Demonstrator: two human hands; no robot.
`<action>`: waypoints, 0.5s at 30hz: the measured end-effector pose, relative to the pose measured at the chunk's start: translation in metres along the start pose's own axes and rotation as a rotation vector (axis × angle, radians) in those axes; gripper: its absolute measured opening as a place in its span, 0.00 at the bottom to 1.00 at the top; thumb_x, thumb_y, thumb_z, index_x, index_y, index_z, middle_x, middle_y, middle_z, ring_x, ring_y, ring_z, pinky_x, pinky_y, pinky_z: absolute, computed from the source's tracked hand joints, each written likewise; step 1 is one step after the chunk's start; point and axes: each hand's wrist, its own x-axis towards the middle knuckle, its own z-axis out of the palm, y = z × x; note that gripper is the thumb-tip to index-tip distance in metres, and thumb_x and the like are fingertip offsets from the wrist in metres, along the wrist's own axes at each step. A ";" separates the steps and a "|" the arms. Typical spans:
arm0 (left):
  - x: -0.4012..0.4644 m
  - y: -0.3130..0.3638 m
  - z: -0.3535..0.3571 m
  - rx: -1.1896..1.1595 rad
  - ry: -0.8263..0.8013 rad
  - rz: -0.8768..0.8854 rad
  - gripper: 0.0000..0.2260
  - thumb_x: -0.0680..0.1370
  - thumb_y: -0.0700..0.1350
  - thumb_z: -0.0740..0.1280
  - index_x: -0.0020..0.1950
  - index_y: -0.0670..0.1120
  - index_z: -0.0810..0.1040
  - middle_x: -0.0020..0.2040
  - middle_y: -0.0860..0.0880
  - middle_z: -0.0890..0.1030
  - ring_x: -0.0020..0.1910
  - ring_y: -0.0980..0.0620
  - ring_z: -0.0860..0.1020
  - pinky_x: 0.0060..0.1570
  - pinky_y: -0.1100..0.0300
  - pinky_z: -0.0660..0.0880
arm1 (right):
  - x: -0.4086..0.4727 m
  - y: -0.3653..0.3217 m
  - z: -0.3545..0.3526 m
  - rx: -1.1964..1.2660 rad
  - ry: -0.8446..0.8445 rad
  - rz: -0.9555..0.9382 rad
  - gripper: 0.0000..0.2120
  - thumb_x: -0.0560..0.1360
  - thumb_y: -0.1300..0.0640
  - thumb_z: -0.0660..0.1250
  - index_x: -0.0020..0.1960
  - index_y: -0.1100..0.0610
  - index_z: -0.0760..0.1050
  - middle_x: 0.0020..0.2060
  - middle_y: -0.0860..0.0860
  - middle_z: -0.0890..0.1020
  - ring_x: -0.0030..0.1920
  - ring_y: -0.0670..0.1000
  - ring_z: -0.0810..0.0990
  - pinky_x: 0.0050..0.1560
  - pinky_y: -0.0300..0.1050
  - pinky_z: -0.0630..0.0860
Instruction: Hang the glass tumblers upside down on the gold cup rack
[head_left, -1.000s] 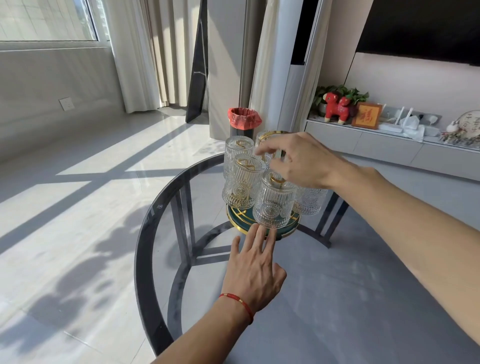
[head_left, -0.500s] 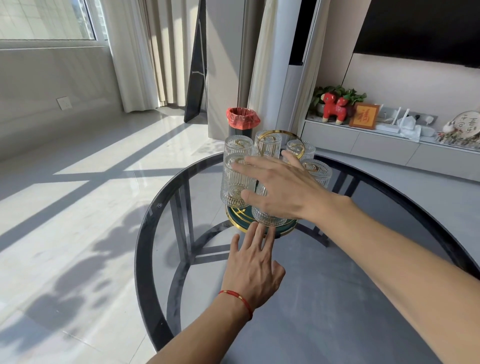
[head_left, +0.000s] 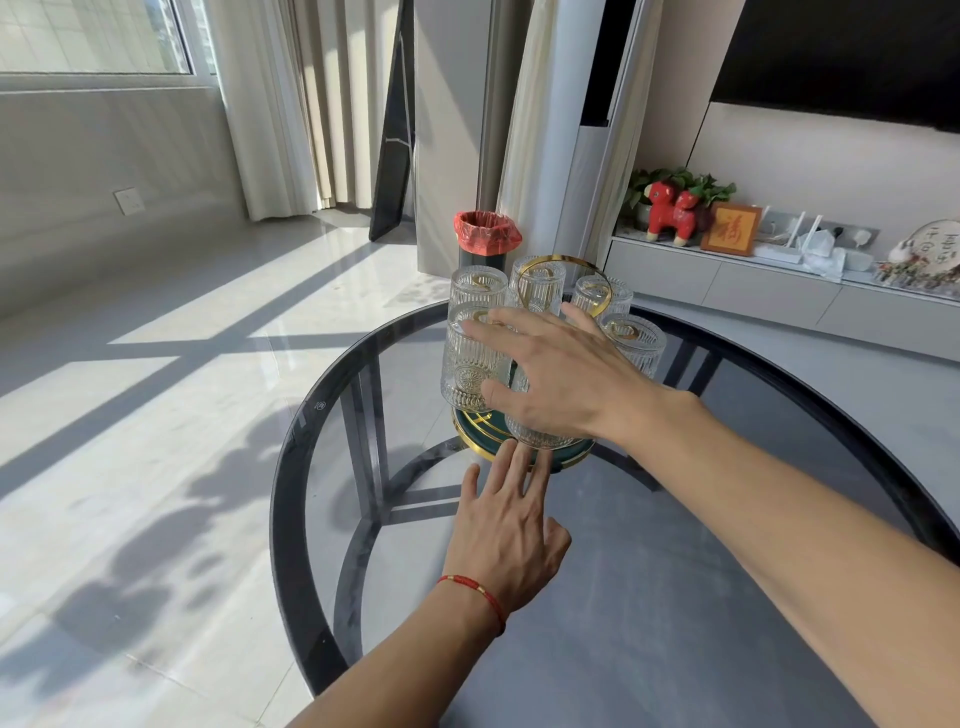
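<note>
You are looking down at a round glass table (head_left: 332, 519) with a dark rim, on which the gold cup rack (head_left: 563, 270) is standing on its green, gold-edged base (head_left: 470, 431). Ribbed glass tumblers are hanging upside down around the rack: one at the front left (head_left: 467, 369), three behind it (head_left: 477, 286), (head_left: 537, 283), (head_left: 602, 293), one at the right (head_left: 636, 340), and one at the front (head_left: 540, 439) mostly hidden by your right hand (head_left: 566, 379). That hand is reaching across the front of the rack with fingers spread apart, palm turned toward the front tumbler; you cannot tell whether it is gripping the glass or only touching it. Your left hand (head_left: 506, 525), wearing a red cord bracelet (head_left: 475, 590), is lying flat and open on the tabletop, fingertips (head_left: 511, 449) touching the edge of the base. Behind the table a bin with a red liner (head_left: 485, 234) is standing on the floor. On the shelf at right, a framed plaque (head_left: 730, 236) is showing one red Chinese character, beside a red animal figurine (head_left: 670, 208); a decorated plate (head_left: 927, 252) further right carries dark characters too small to read.
</note>
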 end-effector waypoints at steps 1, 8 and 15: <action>0.000 0.000 0.000 -0.001 -0.001 0.000 0.33 0.78 0.55 0.56 0.82 0.46 0.55 0.78 0.46 0.61 0.80 0.45 0.54 0.76 0.40 0.59 | 0.001 0.000 -0.001 -0.001 -0.002 0.000 0.33 0.79 0.37 0.57 0.83 0.40 0.55 0.83 0.48 0.59 0.82 0.51 0.58 0.81 0.63 0.42; 0.001 0.000 -0.001 0.000 -0.003 -0.003 0.33 0.78 0.54 0.57 0.82 0.46 0.55 0.79 0.46 0.61 0.81 0.45 0.54 0.76 0.40 0.59 | 0.000 -0.003 0.001 -0.004 0.007 -0.001 0.33 0.79 0.38 0.57 0.83 0.41 0.56 0.83 0.49 0.59 0.82 0.53 0.59 0.81 0.63 0.45; 0.000 0.000 -0.003 0.004 -0.023 -0.006 0.33 0.78 0.55 0.56 0.82 0.47 0.54 0.80 0.47 0.60 0.81 0.45 0.53 0.76 0.41 0.58 | 0.002 -0.004 0.000 -0.052 -0.001 -0.018 0.34 0.80 0.41 0.59 0.83 0.43 0.55 0.83 0.50 0.60 0.82 0.54 0.58 0.81 0.62 0.49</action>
